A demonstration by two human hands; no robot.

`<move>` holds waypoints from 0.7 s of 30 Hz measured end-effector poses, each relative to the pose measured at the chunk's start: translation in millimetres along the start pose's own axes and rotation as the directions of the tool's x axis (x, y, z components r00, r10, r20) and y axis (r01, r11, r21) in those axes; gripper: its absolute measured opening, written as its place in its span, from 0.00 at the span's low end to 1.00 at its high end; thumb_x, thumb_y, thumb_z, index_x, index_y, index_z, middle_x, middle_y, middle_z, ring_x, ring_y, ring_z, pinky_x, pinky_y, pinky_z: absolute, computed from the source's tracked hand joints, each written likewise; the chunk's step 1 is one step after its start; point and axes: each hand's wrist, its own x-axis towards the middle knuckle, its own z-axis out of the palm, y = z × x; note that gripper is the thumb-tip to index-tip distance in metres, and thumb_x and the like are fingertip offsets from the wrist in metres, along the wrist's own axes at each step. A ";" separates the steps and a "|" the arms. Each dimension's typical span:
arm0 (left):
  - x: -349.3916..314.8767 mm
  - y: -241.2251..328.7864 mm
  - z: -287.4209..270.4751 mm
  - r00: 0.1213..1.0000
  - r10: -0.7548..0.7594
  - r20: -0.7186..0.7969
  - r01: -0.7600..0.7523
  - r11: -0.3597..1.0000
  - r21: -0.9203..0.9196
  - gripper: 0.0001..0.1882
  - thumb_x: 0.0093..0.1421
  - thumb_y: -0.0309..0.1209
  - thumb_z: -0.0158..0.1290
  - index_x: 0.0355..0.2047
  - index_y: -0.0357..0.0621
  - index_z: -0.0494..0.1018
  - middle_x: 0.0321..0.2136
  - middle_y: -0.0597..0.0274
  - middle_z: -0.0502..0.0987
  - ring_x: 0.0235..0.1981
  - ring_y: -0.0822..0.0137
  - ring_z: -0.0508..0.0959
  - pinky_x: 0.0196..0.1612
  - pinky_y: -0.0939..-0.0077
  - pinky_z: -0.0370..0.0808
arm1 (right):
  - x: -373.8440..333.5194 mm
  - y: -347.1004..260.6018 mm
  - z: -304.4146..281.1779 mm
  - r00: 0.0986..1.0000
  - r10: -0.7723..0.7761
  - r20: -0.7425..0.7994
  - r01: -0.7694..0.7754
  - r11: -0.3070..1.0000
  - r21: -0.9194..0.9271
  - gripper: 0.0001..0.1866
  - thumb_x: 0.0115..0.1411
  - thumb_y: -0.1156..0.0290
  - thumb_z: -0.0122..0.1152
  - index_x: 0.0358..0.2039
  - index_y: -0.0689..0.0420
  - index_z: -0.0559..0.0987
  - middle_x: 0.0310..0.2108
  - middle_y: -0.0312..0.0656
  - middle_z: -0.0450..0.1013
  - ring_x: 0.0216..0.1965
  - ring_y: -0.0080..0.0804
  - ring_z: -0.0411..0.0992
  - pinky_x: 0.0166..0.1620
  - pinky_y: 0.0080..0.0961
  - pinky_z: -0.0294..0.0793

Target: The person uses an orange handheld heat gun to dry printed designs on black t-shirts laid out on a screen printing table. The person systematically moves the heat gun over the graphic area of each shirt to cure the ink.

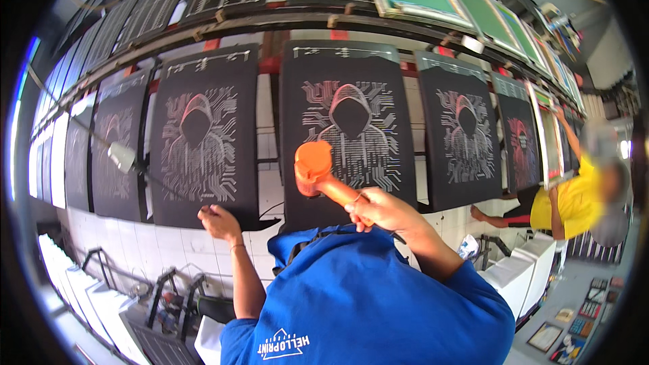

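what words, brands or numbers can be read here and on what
I won't copy the wording, but it stands here:
Blue shirt: white lettering with an outline mark, legible.
Middle black panel: hooded-figure print; any lettering too small to read.
Orange tool in the right hand: no lettering I can make out.
Small colourful items, lower right: too small to read.

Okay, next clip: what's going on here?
A person in a blue shirt grips an orange tool in the right hand, its head in front of a black panel printed with a hooded figure. The left hand is by the lower edge of the next panel to the left; whether it holds anything is unclear. Similar panels stand either side. At right is a co-worker in yellow.
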 end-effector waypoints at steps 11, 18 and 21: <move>-3.6 5.2 -1.2 0.999 -0.042 0.027 0.040 0.997 0.072 0.12 0.63 0.35 0.48 0.40 0.39 0.68 0.32 0.51 0.77 0.34 0.50 0.79 0.37 0.57 0.73 | -55.6 22.7 -33.9 0.967 -0.145 -0.207 0.165 0.982 0.086 0.23 0.59 0.63 0.66 0.48 0.63 0.71 0.28 0.35 0.70 0.25 0.20 0.71 0.27 0.18 0.71; -39.5 27.0 -14.8 0.997 -0.038 0.062 0.047 0.986 -0.157 0.11 0.66 0.33 0.47 0.39 0.36 0.66 0.29 0.52 0.75 0.29 0.56 0.76 0.34 0.61 0.72 | -122.4 48.2 -121.7 0.914 -0.155 -0.375 0.234 0.957 0.173 0.21 0.57 0.66 0.67 0.46 0.64 0.72 0.28 0.36 0.71 0.25 0.19 0.72 0.27 0.17 0.72; -97.6 100.6 -43.2 0.984 0.039 0.172 0.005 0.969 -0.247 0.11 0.66 0.32 0.48 0.39 0.36 0.66 0.26 0.56 0.71 0.27 0.59 0.73 0.34 0.64 0.71 | -156.1 62.6 -173.7 0.873 -0.189 -0.450 0.307 0.929 0.205 0.18 0.58 0.66 0.67 0.42 0.62 0.72 0.27 0.35 0.71 0.24 0.19 0.72 0.28 0.18 0.73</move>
